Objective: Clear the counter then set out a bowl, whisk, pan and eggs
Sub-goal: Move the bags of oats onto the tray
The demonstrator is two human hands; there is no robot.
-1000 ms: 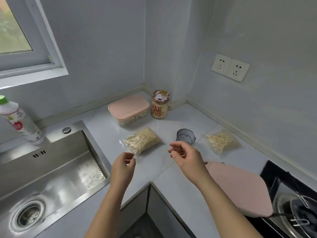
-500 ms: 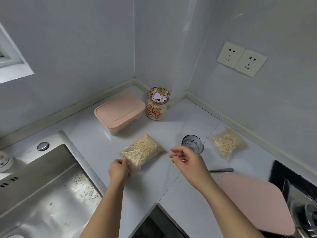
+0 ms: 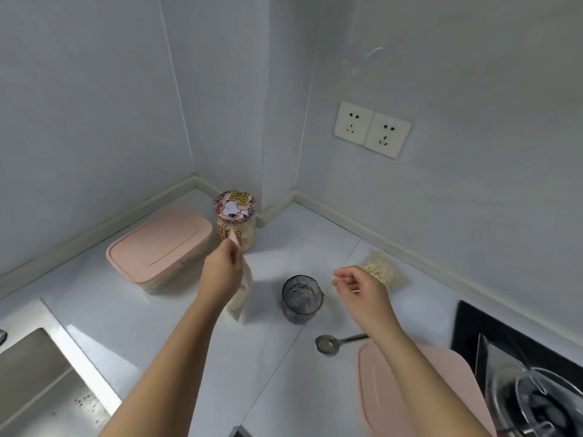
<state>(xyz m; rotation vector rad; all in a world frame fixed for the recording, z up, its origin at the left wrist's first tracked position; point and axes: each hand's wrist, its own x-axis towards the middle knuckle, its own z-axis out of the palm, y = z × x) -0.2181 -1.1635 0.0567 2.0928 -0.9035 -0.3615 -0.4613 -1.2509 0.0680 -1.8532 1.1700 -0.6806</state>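
Some fingers (image 3: 232, 249) of the left hand (image 3: 220, 275) pinch the top of a clear bag of flakes (image 3: 242, 298). The bag hangs down just in front of the dog jar (image 3: 236, 219). I cannot tell if its bottom touches the table (image 3: 189, 335). The right hand (image 3: 366, 294) has loosely curled fingers and holds nothing, just beside a second bag (image 3: 383, 272). Between the hands stands a dark glass cup (image 3: 302, 299). A spoon (image 3: 328, 343) lies near a pink lid (image 3: 410, 389), and a pink box (image 3: 161, 247) sits left of the jar.
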